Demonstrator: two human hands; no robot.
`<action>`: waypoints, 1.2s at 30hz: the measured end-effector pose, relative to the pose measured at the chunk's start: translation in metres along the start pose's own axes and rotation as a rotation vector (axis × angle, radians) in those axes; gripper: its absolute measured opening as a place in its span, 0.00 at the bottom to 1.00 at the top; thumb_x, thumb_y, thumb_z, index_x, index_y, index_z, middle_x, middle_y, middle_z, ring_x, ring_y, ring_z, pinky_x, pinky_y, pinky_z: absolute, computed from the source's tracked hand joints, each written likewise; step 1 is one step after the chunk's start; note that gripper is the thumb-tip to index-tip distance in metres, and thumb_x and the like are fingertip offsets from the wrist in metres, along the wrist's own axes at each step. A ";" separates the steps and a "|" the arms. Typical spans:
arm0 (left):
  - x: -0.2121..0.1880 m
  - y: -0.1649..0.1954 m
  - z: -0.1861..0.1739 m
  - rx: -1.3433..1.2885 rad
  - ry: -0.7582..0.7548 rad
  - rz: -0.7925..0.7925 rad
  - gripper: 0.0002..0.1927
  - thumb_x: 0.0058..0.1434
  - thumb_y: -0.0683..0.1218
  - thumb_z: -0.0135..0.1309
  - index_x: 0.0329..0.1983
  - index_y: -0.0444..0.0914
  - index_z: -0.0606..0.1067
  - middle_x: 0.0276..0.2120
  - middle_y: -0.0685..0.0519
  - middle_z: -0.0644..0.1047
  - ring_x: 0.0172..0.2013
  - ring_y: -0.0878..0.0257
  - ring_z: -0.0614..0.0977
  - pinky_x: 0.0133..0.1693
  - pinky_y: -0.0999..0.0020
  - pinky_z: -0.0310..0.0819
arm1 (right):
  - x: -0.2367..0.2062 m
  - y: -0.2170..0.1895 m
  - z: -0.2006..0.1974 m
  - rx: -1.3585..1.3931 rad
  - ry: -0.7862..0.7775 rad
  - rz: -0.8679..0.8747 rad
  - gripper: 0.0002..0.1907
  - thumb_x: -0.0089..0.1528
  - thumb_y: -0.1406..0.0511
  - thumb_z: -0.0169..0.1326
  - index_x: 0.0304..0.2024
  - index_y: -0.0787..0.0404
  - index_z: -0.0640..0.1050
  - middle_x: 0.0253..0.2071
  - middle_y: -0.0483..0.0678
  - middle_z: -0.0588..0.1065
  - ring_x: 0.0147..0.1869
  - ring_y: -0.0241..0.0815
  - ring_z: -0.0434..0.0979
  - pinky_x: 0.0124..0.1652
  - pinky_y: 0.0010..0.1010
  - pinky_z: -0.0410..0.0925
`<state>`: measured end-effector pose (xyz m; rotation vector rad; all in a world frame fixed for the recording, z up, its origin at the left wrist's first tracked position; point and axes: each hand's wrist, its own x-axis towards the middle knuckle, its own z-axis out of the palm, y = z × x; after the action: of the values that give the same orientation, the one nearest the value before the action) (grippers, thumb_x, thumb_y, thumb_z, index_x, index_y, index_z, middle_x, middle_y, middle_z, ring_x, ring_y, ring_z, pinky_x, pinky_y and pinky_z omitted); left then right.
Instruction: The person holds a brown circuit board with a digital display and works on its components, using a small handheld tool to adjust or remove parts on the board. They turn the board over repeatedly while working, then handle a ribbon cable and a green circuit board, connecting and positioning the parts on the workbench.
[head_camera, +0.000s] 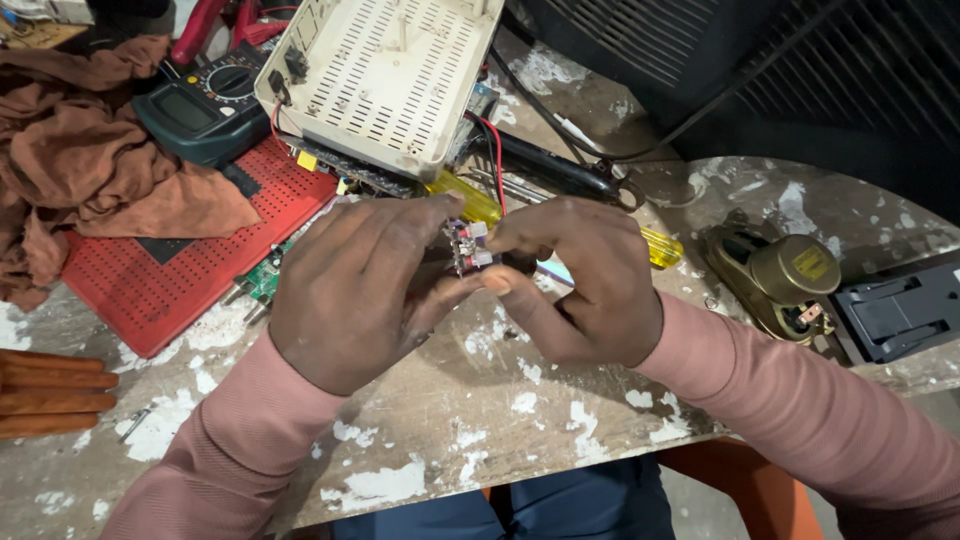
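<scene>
Worn, paint-flecked surface (470, 410) fills the view, with a dark slatted housing (760, 60) at top right. Brown cloth (90, 160) is bunched at far left. Cream vented casing (380, 80) sits tilted at top centre, resting over a red perforated panel (150, 270). Dark green multimeter (205, 105) lies between cloth and casing, partly on the red panel. Black moulded part (900, 310) sits at the right edge, a brass-coloured round motor (790, 270) just beside it. Wooden sticks (50, 390) lie at the left edge. Yellow-handled screwdriver (660, 245) runs behind the hands, mostly hidden. Small green circuit board (262, 280) pokes out by the left wrist.

Left hand (350, 295) and right hand (585, 285), both in pink sleeves, meet above the middle of the surface. Both are curled nearly closed, fingertips pinching a small component (468, 245) with purple and metal bits, held between them clear of the surface. Right thumb presses its lower side; left fingers cover its left end. Finer detail of the component is too small to tell.
</scene>
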<state>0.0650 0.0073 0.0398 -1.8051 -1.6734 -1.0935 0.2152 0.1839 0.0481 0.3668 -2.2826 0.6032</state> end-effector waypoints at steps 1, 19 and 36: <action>0.000 0.001 0.001 0.001 0.003 -0.003 0.28 0.62 0.50 0.67 0.57 0.30 0.70 0.47 0.42 0.79 0.44 0.47 0.82 0.45 0.57 0.77 | 0.000 0.000 0.000 -0.002 0.010 -0.001 0.10 0.65 0.69 0.61 0.44 0.67 0.74 0.38 0.54 0.79 0.34 0.41 0.81 0.37 0.29 0.73; -0.002 -0.002 0.001 0.026 -0.006 -0.013 0.28 0.64 0.53 0.66 0.57 0.31 0.71 0.48 0.43 0.79 0.46 0.48 0.82 0.48 0.57 0.77 | -0.005 0.002 0.000 -0.009 0.028 0.007 0.11 0.64 0.72 0.60 0.46 0.67 0.73 0.40 0.53 0.78 0.34 0.40 0.78 0.36 0.29 0.71; -0.017 -0.016 0.013 -0.074 0.063 0.044 0.33 0.61 0.48 0.71 0.57 0.34 0.62 0.48 0.40 0.77 0.45 0.46 0.84 0.46 0.56 0.81 | -0.007 -0.002 0.003 0.093 0.062 0.042 0.15 0.65 0.70 0.58 0.53 0.64 0.70 0.46 0.53 0.75 0.44 0.45 0.77 0.45 0.31 0.70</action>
<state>0.0539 0.0098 0.0159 -1.8241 -1.5691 -1.1955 0.2190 0.1808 0.0421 0.3411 -2.2133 0.7343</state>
